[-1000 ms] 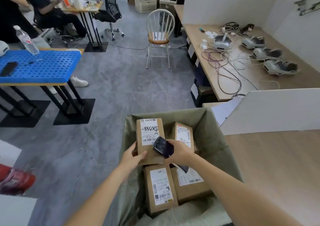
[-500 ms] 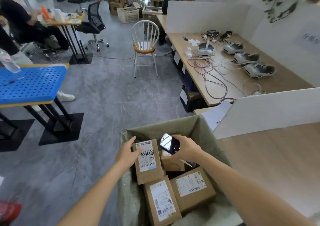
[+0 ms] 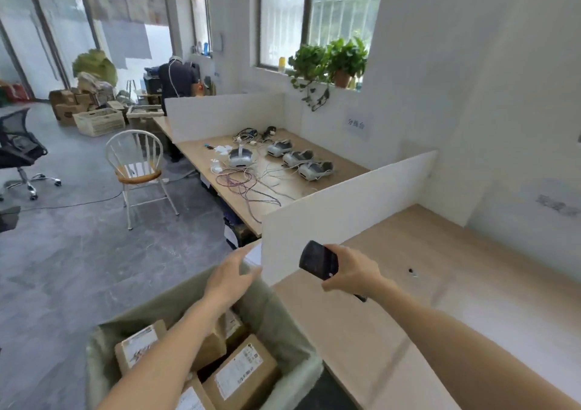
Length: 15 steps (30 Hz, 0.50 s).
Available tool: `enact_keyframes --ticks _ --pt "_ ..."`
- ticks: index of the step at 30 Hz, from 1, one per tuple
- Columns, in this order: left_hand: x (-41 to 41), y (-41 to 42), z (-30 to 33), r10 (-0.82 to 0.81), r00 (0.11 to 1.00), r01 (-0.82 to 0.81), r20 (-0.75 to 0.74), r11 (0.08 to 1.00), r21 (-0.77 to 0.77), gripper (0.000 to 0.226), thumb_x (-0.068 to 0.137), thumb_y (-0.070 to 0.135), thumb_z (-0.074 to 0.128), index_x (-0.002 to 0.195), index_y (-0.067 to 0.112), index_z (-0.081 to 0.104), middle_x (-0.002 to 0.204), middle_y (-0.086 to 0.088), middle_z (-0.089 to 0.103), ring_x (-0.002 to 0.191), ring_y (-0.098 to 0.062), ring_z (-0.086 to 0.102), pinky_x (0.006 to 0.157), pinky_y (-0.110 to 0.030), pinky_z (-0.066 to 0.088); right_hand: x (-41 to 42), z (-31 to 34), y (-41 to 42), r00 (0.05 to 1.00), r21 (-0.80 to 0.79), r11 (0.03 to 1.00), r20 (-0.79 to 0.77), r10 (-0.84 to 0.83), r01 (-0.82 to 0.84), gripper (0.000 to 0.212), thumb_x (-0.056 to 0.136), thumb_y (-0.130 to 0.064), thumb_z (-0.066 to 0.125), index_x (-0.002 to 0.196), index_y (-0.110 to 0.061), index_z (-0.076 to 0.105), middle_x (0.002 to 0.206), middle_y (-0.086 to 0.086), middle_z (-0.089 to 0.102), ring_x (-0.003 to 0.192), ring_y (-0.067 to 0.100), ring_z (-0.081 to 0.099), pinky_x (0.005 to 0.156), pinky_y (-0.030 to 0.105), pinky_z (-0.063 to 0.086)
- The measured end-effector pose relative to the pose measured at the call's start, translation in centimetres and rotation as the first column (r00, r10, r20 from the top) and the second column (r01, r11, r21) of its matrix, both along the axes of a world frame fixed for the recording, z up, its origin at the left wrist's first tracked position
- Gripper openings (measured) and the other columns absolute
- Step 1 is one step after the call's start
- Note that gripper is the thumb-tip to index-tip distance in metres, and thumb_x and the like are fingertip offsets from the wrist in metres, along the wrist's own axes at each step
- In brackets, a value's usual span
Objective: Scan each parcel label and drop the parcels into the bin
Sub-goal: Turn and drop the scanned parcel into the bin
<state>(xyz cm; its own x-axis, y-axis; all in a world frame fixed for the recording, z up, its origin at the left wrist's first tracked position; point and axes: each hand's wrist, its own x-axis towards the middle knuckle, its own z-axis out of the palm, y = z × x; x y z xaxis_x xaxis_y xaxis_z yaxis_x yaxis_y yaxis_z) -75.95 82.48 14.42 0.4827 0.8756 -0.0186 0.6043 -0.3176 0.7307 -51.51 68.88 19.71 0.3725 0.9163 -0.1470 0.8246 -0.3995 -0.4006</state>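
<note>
The parcels (image 3: 242, 368) lie in the cloth-lined bin (image 3: 283, 321), labels up. The left hand (image 3: 231, 279) hovers above, spread and empty; the right hand (image 3: 352, 271) grips the scanner (image 3: 317, 260) over the bare wooden surface (image 3: 440, 283). I'd fetch the next parcel label-up. White dividers and headsets (image 3: 298, 158) lie beyond.

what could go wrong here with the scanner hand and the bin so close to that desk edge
The right hand grips the scanner up in the air beside the white divider; a quick swing might knock it against the panel. The left hand hangs open above the bin, holding nothing, so it may catch the fabric rim on its way past. The parcels lie tilted and overlapping, so further drops could land askew and hide labels.
</note>
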Motion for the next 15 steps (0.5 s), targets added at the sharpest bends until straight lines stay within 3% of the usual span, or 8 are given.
enact_keyframes --ticks 4,7,15 --pt "10.1 -7.6 4.2 -0.195 0.981 0.192 0.014 0.973 0.131 0.067 0.095 0.047 0.06 0.153 0.029 0.033 0.158 0.007 0.034 0.144 -0.016 0.033 0.114 -0.036 0.029 7.1 4.1 -11.4 0.986 0.074 0.985 0.062 -0.158 0.153 0.049 0.062 -0.038 0.077 0.107 -0.034 0.058 0.089 -0.013 0.065 0.086 0.015 0.063 0.059 0.026 0.043" --pt "17.0 -15.0 6.7 -0.307 0.952 0.302 -0.005 0.932 0.202 0.069 0.093 0.051 0.06 0.154 0.03 0.033 0.158 0.009 0.033 0.144 -0.013 0.032 0.114 -0.035 0.031 11.3 6.5 -21.2 0.955 0.104 0.957 0.093 -0.281 0.272 0.047 0.064 -0.039 0.079 0.106 -0.035 0.058 0.089 -0.014 0.064 0.086 0.015 0.062 0.058 0.024 0.038" --pt "32.2 -36.0 8.5 -0.568 0.822 0.547 0.036 0.807 0.223 0.074 0.092 0.048 0.063 0.154 0.02 0.034 0.16 -0.002 0.033 0.147 -0.017 0.03 0.118 -0.034 0.026 18.0 9.3 -48.1 0.796 0.164 0.803 0.126 -0.593 0.572 0.053 0.063 -0.038 0.081 0.111 -0.034 0.059 0.098 -0.011 0.067 0.091 0.018 0.062 0.062 0.025 0.037"
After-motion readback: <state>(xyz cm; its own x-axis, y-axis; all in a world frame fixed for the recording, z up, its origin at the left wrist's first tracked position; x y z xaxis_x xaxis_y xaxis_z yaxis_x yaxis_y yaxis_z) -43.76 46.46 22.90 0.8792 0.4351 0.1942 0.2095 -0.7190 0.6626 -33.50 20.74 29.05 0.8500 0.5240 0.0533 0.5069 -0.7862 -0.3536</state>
